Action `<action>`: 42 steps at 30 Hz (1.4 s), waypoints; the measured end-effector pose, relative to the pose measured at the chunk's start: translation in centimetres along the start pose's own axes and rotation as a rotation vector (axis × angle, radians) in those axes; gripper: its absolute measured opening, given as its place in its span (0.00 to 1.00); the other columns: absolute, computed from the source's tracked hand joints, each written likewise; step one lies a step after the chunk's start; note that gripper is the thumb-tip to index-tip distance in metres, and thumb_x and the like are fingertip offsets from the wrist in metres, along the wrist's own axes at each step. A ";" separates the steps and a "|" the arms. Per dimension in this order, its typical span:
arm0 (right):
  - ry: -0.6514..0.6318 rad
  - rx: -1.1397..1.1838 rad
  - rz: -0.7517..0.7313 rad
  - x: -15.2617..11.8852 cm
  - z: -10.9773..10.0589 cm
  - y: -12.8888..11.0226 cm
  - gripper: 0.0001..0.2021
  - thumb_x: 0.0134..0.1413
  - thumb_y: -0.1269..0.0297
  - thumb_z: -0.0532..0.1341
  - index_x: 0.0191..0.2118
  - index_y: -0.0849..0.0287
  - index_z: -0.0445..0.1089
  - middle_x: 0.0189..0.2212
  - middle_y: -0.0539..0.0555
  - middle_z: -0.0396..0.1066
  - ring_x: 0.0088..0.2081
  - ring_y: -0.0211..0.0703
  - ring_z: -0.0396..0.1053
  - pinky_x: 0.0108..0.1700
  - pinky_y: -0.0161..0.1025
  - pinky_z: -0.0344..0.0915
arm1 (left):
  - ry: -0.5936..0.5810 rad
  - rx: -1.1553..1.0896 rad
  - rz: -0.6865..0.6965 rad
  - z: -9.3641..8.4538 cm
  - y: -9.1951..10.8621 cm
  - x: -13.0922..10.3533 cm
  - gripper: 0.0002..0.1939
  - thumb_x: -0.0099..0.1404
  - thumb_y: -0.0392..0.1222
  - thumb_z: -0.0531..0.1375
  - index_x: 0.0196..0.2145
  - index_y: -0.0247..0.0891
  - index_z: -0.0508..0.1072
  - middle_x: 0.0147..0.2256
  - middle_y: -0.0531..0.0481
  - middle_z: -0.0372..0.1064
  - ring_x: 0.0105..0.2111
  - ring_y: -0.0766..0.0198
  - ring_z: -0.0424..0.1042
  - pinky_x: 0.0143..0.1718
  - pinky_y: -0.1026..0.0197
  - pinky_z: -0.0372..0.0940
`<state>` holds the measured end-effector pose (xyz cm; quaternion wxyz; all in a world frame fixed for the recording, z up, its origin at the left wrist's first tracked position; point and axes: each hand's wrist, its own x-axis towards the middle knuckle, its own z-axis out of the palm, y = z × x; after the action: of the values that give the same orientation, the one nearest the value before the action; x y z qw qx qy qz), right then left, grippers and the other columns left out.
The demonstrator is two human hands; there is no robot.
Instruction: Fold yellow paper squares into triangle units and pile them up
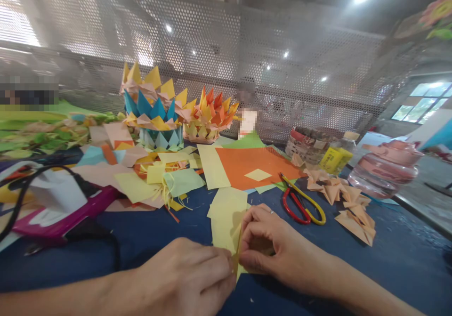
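Note:
My left hand (pixel 203 271) is closed, its fingertips pinching the edge of a small yellow paper piece (pixel 237 263). From the other side my right hand (pixel 271 245), a ring on one finger, pinches the same piece between thumb and fingers. Part of this paper is hidden by the fingers. Beneath and just beyond the hands lie pale yellow sheets (pixel 228 207) on the dark blue table (pixel 169 233). Scissors (pixel 299 205) with one red and one yellow handle rest beyond my right hand, their blades pointing away. Folded peach paper pieces (pixel 356 222) lie to the right.
Paper crowns of pointed folds (pixel 155 113) stand at the back. An orange sheet (pixel 240 165) lies mid-table. Left are a magenta-handled bag (pixel 67 212) and paper scraps (pixel 134 186). Right stand a woven basket (pixel 300 144), a bottle (pixel 337 156) and a pink-lidded jug (pixel 384 167).

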<state>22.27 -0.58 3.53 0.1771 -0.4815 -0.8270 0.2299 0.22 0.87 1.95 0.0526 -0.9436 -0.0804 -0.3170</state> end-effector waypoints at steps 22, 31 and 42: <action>0.043 -0.018 0.024 -0.1 0.5 0.2 0.07 0.54 0.65 0.66 0.29 0.58 0.69 0.36 0.48 0.67 0.42 0.40 0.63 0.45 0.38 0.60 | 0.036 -0.114 -0.025 2.1 -1.1 -0.2 0.24 0.73 0.35 0.40 0.32 0.39 0.74 0.23 0.53 0.67 0.19 0.68 0.66 0.20 0.69 0.62; 0.072 -0.006 0.027 -0.2 0.7 0.0 0.06 0.53 0.67 0.65 0.29 0.58 0.67 0.37 0.49 0.67 0.43 0.40 0.63 0.46 0.38 0.60 | -0.071 -0.174 -0.029 3.4 -1.3 -0.7 0.17 0.73 0.34 0.45 0.31 0.37 0.70 0.25 0.54 0.69 0.25 0.67 0.70 0.25 0.67 0.62; 0.078 -0.009 0.055 -0.4 0.6 -0.2 0.05 0.56 0.67 0.63 0.32 0.57 0.65 0.38 0.50 0.66 0.43 0.43 0.62 0.48 0.43 0.59 | -0.094 -0.145 0.032 -0.4 -0.4 0.2 0.17 0.71 0.31 0.42 0.41 0.35 0.70 0.32 0.48 0.74 0.34 0.64 0.74 0.39 0.67 0.69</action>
<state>22.03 -1.14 3.09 0.2008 -0.5133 -0.8071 0.2117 0.10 1.20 2.44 -0.0148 -0.9599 -0.0447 -0.2765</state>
